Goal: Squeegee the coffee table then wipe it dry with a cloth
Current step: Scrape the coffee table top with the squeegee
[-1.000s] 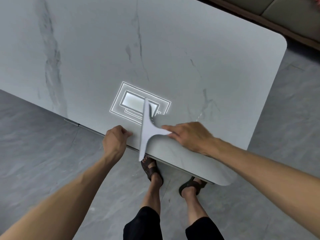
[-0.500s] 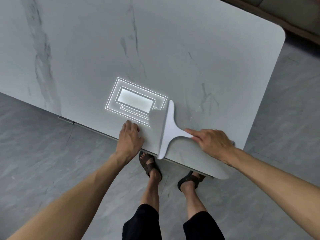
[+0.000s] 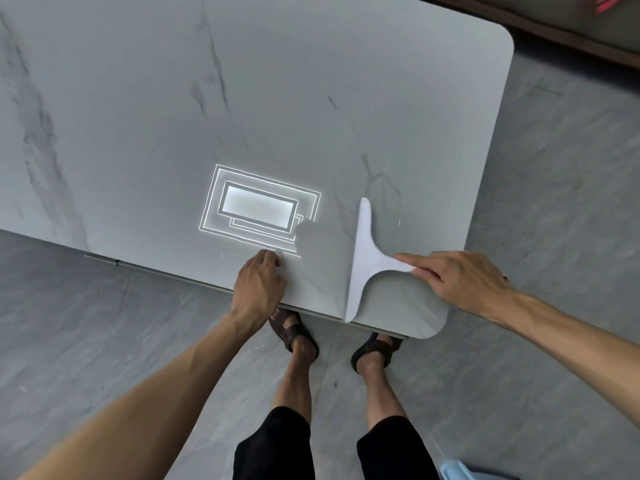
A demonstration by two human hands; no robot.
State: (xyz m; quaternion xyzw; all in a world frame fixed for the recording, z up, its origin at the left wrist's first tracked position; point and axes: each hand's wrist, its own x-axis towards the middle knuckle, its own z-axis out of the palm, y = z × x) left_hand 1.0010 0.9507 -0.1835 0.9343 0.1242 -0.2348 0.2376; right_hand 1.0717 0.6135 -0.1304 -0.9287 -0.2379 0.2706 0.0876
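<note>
My right hand pinches the white squeegee by its handle, blade on the tabletop; my left hand rests flat beside it, fingers together.

I see the bench as glossy, veined grey stone; the squeegee smooth, matt white plastic; the floor matt grey tile.

One wide-angle view, worn on the person's head, looks steeply down from close above the near edge of the tabletop. It takes in both right corners and the floor beneath.
</note>
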